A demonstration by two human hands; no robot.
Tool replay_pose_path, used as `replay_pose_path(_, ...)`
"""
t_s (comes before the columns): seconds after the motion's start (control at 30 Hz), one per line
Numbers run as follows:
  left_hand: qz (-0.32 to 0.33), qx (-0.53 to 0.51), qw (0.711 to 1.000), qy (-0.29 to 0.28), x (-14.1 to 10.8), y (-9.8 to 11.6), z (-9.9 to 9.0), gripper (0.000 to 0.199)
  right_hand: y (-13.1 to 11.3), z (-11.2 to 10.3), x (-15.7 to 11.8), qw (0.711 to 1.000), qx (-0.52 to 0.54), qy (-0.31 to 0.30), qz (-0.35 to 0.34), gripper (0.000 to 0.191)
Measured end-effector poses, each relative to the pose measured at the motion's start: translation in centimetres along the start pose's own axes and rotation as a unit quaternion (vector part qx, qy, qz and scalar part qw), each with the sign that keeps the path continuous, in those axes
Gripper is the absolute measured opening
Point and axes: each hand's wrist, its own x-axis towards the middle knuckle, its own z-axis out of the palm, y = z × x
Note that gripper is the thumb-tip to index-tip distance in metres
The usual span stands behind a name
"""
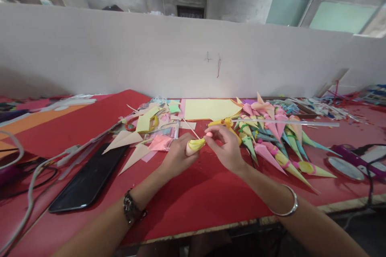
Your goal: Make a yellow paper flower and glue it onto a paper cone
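Observation:
Near the middle of the red table, my left hand [177,154] is closed around a small yellow paper roll [195,145] with layered edges. A thin pale stick [190,129] slants up behind the roll; whether my fingers hold it too, I cannot tell. My right hand [225,147] is closed in a pinch at the roll's right tip. A small bright pink spot [209,134] shows at its fingertips, too small to name. Just beyond that hand lies a yellow glue gun [225,123], partly hidden by it.
Paper cones [271,148] in several colours are heaped on the right. Paper scraps [157,122] and a pink sticky-note-like pad [161,142] lie left of centre. A black phone [90,180] rests at left beside a white cable [31,192]. A white partition [135,56] stands behind.

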Motion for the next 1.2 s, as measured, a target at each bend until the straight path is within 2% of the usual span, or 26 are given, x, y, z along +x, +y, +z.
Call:
replay_pose_path(0.17, 0.001, -0.004, 1.000, 0.012, 0.0, 0.0, -0.2, 0.008, -0.2, -0.1, 0.1, 0.999, -0.007, -0.009, -0.032, 0.014)
replay_pose_path(0.4, -0.016, 0.001, 1.000, 0.014, 0.0, 0.0, -0.1, 0.007, 0.0, 0.1, 0.0, 0.999, 0.008, -0.023, -0.042, 0.014)
replay_pose_path(0.77, -0.001, 0.008, 1.000, 0.017, 0.0, -0.2, -0.2, 0.007, 0.3, 0.1, 0.1, 1.000, 0.021, -0.019, -0.010, 0.008)
replay_pose_path(0.9, -0.006, 0.018, 0.999, 0.029, 0.0, -0.3, -0.3, 0.007, 0.7, 0.4, 0.1, 0.998, 0.064, -0.025, 0.013, 0.010)
replay_pose_path(1.07, -0.022, 0.042, 0.998, 0.031, 0.1, -0.5, -0.3, 0.007, 1.4, 0.7, 0.0, 0.987, 0.141, -0.017, 0.073, 0.013)
replay_pose_path(1.2, -0.018, 0.060, 0.997, 0.038, 0.1, -0.7, -0.3, 0.008, 1.2, 0.5, 0.2, 0.986, 0.152, -0.012, 0.062, 0.012)
